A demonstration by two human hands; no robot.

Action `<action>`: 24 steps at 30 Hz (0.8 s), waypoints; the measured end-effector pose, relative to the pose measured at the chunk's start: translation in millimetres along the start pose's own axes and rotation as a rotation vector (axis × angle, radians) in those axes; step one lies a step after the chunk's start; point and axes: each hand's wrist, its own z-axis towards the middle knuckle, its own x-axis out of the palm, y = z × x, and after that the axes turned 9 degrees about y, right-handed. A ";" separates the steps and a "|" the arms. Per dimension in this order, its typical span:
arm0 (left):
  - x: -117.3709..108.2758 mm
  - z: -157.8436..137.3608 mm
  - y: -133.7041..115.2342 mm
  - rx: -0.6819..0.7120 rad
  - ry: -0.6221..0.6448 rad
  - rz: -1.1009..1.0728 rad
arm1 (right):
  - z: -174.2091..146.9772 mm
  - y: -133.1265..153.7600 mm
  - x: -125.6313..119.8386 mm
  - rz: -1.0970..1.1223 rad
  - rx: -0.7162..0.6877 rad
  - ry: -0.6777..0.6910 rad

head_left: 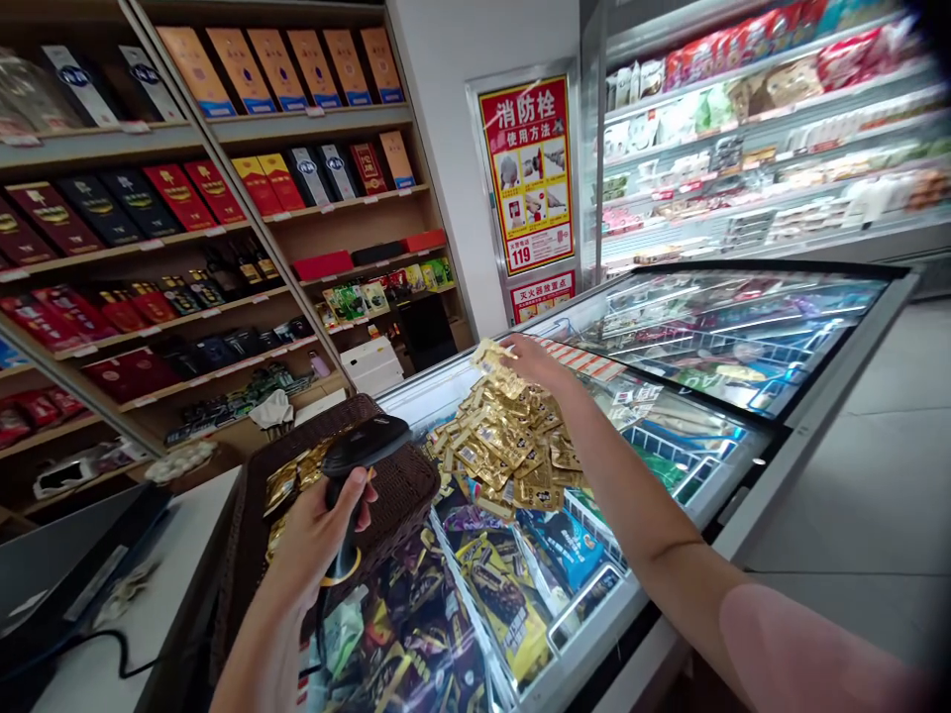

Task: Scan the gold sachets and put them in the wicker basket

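My left hand (pixel 316 520) is wrapped around the handle of a black barcode scanner (pixel 368 444), its head tilted to the right. Behind the scanner is a dark brown woven basket (pixel 405 487) with gold packets (pixel 293 480) in its left part. A heap of small gold packets (pixel 505 436) lies on the glass top of a chest freezer. At the far side of that heap, my right hand (pixel 539 361) has its fingers closed on a pale gold packet (pixel 491 352); the fingertips are partly blurred.
The freezer (pixel 631 604) holds bagged goods and wire baskets under its glass. To the left, a counter (pixel 174 555) carries a dark device and a black cable (pixel 123 654). Boxed goods fill the shelves (pixel 312 114) behind, and a refrigerated display (pixel 750 149) stands at the back right.
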 end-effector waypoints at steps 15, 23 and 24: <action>-23.7 -4.7 -7.6 -0.121 -0.118 0.051 | 23.4 -79.2 15.3 -0.152 0.331 -0.115; -63.4 -2.9 14.6 -0.207 -0.118 0.176 | 14.6 -71.1 18.3 -0.270 0.338 -0.037; -71.1 -4.6 16.2 -0.239 -0.119 0.205 | 12.6 -63.2 17.4 -0.292 0.319 -0.047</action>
